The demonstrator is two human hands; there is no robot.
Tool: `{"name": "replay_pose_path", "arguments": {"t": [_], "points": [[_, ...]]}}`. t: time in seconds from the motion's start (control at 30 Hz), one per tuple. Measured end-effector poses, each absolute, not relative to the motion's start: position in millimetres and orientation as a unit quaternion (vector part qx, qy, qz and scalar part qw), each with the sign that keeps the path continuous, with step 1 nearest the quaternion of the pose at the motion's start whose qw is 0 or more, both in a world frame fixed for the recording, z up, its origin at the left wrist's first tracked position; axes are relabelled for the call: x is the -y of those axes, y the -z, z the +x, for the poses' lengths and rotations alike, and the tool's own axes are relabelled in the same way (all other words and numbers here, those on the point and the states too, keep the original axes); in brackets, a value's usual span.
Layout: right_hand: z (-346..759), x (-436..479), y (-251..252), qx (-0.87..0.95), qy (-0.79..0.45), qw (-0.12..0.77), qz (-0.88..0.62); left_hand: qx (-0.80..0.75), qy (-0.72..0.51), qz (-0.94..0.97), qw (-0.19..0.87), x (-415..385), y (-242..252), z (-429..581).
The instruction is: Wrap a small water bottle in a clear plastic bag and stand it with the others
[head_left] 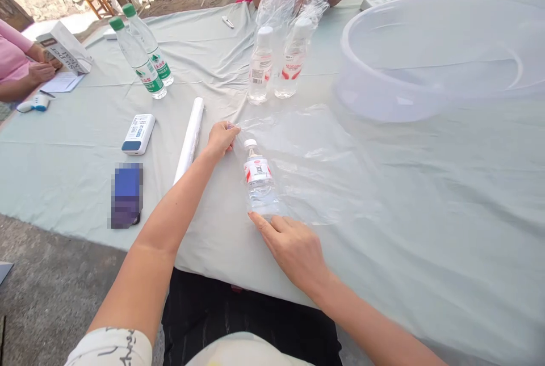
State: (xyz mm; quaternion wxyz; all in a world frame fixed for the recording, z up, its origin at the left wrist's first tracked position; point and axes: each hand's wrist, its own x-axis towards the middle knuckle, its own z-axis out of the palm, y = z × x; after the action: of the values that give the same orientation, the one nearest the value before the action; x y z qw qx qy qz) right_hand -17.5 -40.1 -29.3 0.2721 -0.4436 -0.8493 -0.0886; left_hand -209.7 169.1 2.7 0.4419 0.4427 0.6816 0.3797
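A clear water bottle point(258, 176) with a white cap and a red-and-white label lies on a sheet of clear plastic film point(323, 167), near the film's left edge. My left hand point(222, 138) pinches the film's far left corner, just beyond the bottle cap. Close to the bottle's base, my right hand point(293, 244) has its fingers closed at the near edge of the film, with the thumb pointing toward the bottle. A white roll point(189, 142) lies left of my left hand.
Two wrapped bottles point(259, 71) stand ahead, with another behind. A large translucent basin point(383, 91) sits at right. Two green-capped bottles point(149, 68), a white device point(138, 134) and a blurred phone point(126, 193) are at left. Two other people sit by the table.
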Motion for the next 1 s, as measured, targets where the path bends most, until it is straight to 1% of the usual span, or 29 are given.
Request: {"name": "replay_pose_path", "arguments": {"t": [0.17,0.23,0.3,0.4,0.5,0.6,0.67,0.73,0.83,1.0], "points": [[-20,35,30,0.855,0.084,0.266,-0.438,-0.645,-0.389,0.416,0.510,-164,-14,-213],[-20,35,29,0.847,0.089,0.286,-0.440,-0.623,-0.396,0.410,0.536,-160,-19,-210],[-20,34,28,0.834,0.091,0.314,-0.444,-0.606,-0.397,0.433,0.536,-155,-24,-204],[-21,31,27,0.818,0.058,0.355,-0.449,-0.591,-0.349,0.546,0.481,-147,-31,-194],[-22,30,27,0.796,0.014,0.391,-0.461,-0.567,-0.246,0.670,0.410,-141,-36,-190],[-21,27,26,0.778,0.016,0.426,-0.461,-0.538,-0.162,0.753,0.343,-138,-41,-193],[-20,22,23,0.774,0.036,0.445,-0.449,-0.518,-0.126,0.784,0.317,-138,-44,-198],[-18,16,20,0.785,0.047,0.443,-0.430,-0.506,-0.094,0.801,0.305,-137,-45,-203],[-14,9,18,0.817,0.037,0.410,-0.404,-0.488,-0.054,0.826,0.277,-135,-44,-210],[-8,7,20,0.835,0.030,0.372,-0.404,-0.442,-0.024,0.881,0.166,-128,-37,-213]]}}
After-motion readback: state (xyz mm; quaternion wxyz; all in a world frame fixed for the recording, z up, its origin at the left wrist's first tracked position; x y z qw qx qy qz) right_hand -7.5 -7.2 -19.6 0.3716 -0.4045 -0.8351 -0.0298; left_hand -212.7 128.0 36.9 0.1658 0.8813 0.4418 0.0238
